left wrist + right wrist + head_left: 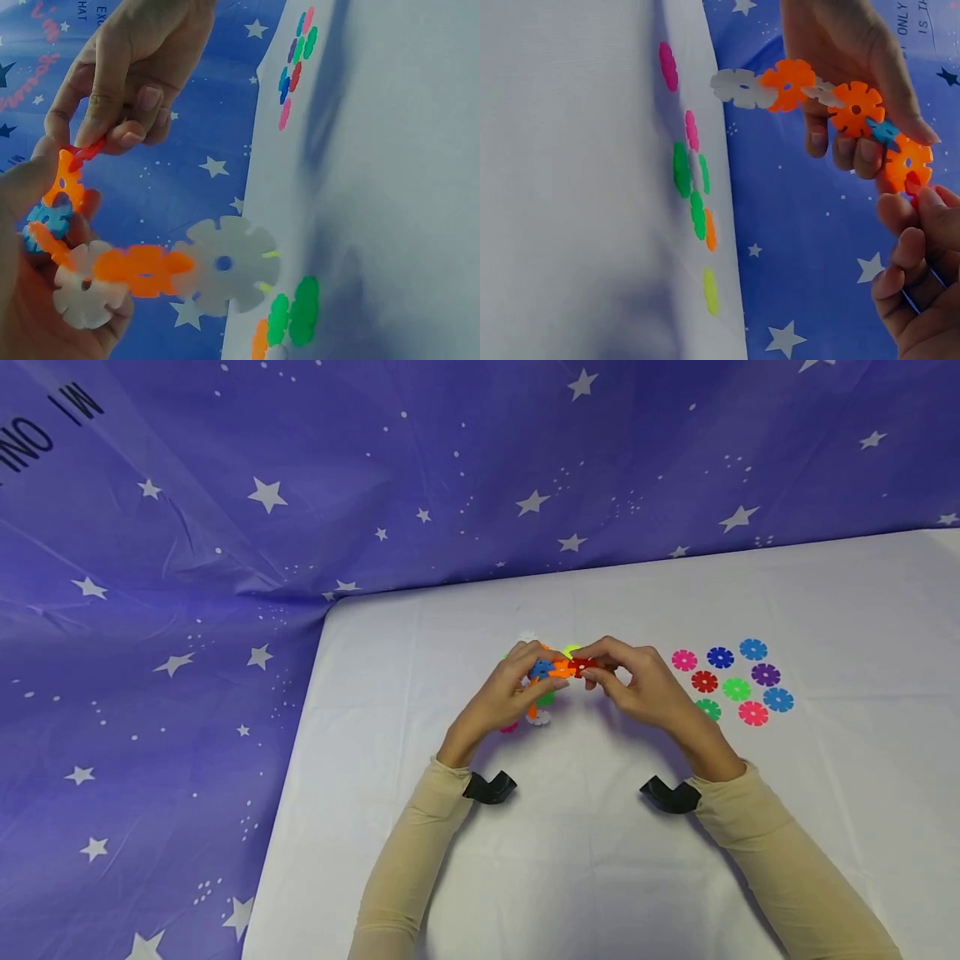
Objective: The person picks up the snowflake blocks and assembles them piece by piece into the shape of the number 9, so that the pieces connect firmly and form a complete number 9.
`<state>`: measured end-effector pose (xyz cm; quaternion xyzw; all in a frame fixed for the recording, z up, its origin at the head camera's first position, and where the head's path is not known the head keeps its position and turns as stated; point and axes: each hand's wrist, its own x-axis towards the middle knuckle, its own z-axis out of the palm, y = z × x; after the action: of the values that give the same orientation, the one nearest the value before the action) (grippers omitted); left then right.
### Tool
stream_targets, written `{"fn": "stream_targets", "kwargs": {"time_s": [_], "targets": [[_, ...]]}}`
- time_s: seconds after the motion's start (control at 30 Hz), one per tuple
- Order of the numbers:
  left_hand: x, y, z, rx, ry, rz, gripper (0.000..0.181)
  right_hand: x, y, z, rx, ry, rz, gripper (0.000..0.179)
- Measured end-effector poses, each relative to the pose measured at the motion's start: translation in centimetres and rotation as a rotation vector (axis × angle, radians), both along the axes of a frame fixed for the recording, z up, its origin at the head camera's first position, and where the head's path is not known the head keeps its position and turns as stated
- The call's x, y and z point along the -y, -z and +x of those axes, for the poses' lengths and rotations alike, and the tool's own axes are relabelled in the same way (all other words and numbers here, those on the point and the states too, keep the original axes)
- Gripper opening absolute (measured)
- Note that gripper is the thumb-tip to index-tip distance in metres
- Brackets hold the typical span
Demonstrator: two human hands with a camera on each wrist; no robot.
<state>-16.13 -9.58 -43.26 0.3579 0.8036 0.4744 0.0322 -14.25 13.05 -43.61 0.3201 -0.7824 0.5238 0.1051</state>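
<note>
My left hand (498, 693) holds a chain of slotted plastic snowflake discs above the table, pinching it near the blue disc (885, 133) and the end orange disc (908, 162). In the left wrist view the chain runs on through another orange disc and a white disc (90, 289) to a second white disc (225, 264) that hangs free. Between thumb and fingertips, my right hand (645, 685) pinches a red disc (581, 668) against the end orange disc. Fingers partly cover the red disc, so how deeply the slots engage is hidden.
Loose discs in several colours, among them a purple disc (766, 674) and a pink disc (753, 713), lie to the right on the white tablecloth (585, 877). Beneath the hands lie more discs, including a yellow disc (711, 292). A purple star-patterned curtain (450, 468) stands behind.
</note>
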Motion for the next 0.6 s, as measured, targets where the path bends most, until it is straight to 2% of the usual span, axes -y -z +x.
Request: {"fn": "stream_targets", "kwargs": {"time_s": [0.1,0.27,0.4,0.6], "targets": [[0.3,-0.2,-0.1,0.008,-0.020,-0.004,0.027,0.1,0.1,-0.2,0.030,-0.008,-0.025,0.038],[2.2,-0.9,-0.4,0.076,-0.063,-0.032,0.028,0.4,1.2,-0.7,0.192,-0.038,-0.022,0.046],[3.9,-1.3,-0.9,0.100,-0.076,-0.023,0.027,1.0,2.9,-1.3,0.269,-0.060,0.104,0.041],[4.8,-1.2,-1.4,0.113,-0.001,-0.009,0.029,2.7,4.8,-1.8,0.288,-0.120,0.288,0.036]]}}
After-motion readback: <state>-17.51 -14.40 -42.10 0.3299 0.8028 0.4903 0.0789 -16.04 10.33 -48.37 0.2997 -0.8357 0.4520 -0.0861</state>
